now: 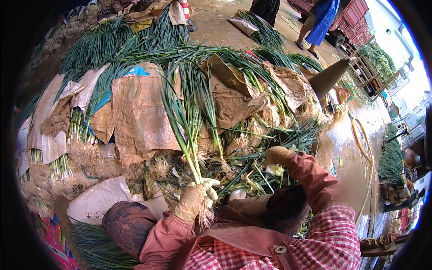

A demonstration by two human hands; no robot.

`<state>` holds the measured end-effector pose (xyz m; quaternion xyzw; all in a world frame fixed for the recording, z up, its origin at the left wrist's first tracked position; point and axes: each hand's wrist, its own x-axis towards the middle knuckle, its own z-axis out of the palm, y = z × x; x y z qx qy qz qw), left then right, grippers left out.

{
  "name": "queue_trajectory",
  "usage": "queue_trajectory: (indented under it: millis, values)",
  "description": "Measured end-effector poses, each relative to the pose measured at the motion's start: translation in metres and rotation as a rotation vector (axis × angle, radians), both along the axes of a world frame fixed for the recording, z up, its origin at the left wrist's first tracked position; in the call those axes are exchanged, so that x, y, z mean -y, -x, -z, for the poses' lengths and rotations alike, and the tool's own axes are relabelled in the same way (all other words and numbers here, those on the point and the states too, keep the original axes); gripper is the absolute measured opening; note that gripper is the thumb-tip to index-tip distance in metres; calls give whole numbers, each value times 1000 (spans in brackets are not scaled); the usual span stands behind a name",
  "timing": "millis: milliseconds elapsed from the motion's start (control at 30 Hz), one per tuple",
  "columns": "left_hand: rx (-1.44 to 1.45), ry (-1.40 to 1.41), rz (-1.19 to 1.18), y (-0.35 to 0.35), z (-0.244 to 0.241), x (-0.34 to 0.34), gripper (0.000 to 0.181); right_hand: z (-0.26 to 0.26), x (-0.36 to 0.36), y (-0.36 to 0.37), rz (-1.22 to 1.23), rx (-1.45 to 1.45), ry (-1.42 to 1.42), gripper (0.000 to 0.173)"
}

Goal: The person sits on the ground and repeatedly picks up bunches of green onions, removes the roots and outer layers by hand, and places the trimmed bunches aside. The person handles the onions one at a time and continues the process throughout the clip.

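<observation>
My left hand (196,199), in a pale rubber glove, is closed around the white stalks of a few green onions (193,162). Their stringy roots (205,214) hang below the fist, and their long green leaves point away from me. My right hand (277,157), also gloved, is held out to the right above a heap of loose leaves and peelings (251,182). Its fingers are blurred, and whether they hold anything is unclear. Just beyond my left hand, another leafy onion (212,125) lies against the pile with its roots towards me.
Brown woven sacks (145,114) partly cover the large onion pile (98,47). A pale sack (101,199) lies near my left knee. A yellow hose (371,162) crosses wet ground at right. A person in a blue apron (322,23) stands near a red truck (351,20).
</observation>
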<state>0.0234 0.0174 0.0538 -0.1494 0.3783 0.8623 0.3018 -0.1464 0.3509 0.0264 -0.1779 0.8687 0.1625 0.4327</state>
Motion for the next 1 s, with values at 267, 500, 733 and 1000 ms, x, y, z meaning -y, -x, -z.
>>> queue_trajectory:
  millis: [267, 500, 733, 1000]
  values:
    - [143, 131, -103, 0, 60, -8, 28, 128, 117, 37, 662, -104, 752, 32]
    - [221, 460, -470, 4, 64, -7, 27, 64, 196, -48, 1273, 625, 1402, 14]
    - [394, 57, -541, -4, 88, -9, 35, 29, 223, -117, 133, -527, 1323, 22]
    - [92, 15, -512, -7, 47, 5, 21, -30, 198, -139, 34, -469, 1600, 9]
